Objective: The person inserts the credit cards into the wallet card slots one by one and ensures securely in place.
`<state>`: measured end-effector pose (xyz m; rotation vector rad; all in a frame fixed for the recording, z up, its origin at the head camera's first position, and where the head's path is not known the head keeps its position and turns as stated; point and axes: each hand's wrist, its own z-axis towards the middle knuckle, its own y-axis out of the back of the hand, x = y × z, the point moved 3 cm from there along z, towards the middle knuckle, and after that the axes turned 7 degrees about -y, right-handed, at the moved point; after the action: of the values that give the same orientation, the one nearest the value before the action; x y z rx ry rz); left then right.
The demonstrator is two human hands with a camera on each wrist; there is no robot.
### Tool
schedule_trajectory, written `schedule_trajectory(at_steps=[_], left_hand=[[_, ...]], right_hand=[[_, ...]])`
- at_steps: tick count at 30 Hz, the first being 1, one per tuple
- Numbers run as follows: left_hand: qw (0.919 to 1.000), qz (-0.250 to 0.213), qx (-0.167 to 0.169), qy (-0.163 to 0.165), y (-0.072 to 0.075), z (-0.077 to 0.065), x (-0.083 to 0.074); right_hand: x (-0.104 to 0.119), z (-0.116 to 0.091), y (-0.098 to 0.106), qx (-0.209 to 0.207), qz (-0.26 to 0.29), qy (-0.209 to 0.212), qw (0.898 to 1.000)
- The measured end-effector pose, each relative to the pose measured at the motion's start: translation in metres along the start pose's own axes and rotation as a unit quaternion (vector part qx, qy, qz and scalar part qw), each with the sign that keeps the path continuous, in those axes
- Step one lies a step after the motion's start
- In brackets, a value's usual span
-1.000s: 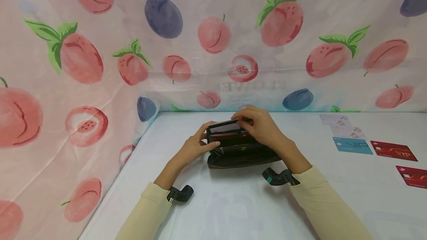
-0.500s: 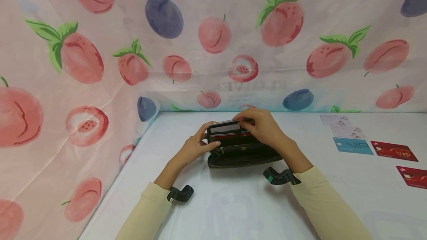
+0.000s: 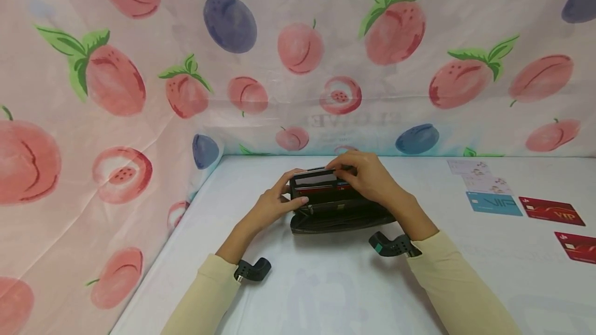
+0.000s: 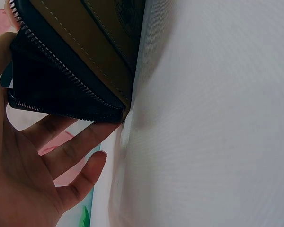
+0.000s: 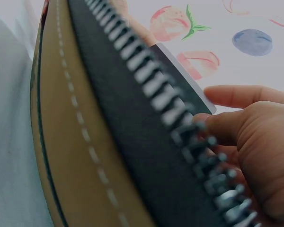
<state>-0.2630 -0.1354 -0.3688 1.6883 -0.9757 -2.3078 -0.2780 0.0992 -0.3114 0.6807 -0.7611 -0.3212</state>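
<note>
A dark zip wallet point(image 3: 335, 226) stands unzipped on the white table, its mouth toward me. My left hand point(image 3: 270, 206) grips its left end, thumb on the front side. In the left wrist view, the brown outer face of the wallet point(image 4: 85, 52) shows, with my left hand's point(image 4: 28, 165) lower fingers spread. At the back panel, my right hand point(image 3: 365, 177) pinches a card by its corner. The right wrist view shows that card point(image 5: 184, 75), dark with a pale edge, between my right hand's point(image 5: 270, 156) thumb and index finger. A red card point(image 3: 314, 190) peeks from an inner slot.
On the table's right lie a blue VIP card point(image 3: 493, 203), a red VIP card point(image 3: 551, 211) and another red card point(image 3: 577, 246). Pale printed cards point(image 3: 479, 172) lie behind them. A fruit-patterned cloth point(image 3: 298, 97) hangs at the back and left.
Both hands stay nearly where they were on the wallet. The right hand shifts very slightly to the right, and more zipper teeth show along the wallet's back edge.
</note>
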Motion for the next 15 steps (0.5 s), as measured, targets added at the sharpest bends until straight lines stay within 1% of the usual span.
schedule_trajectory(at_steps=[7,15], left_hand=[[1.0000,0.004,-0.006,0.000,0.0004,0.0004,-0.0003],[1.0000,0.007,-0.004,-0.001,-0.0004,0.0002,-0.0005]], right_hand=[[0.0021,0.0009,0.0003,0.000,-0.012,0.008,1.000],[0.0000,-0.0004,-0.0017,0.003,-0.011,0.005,1.000]])
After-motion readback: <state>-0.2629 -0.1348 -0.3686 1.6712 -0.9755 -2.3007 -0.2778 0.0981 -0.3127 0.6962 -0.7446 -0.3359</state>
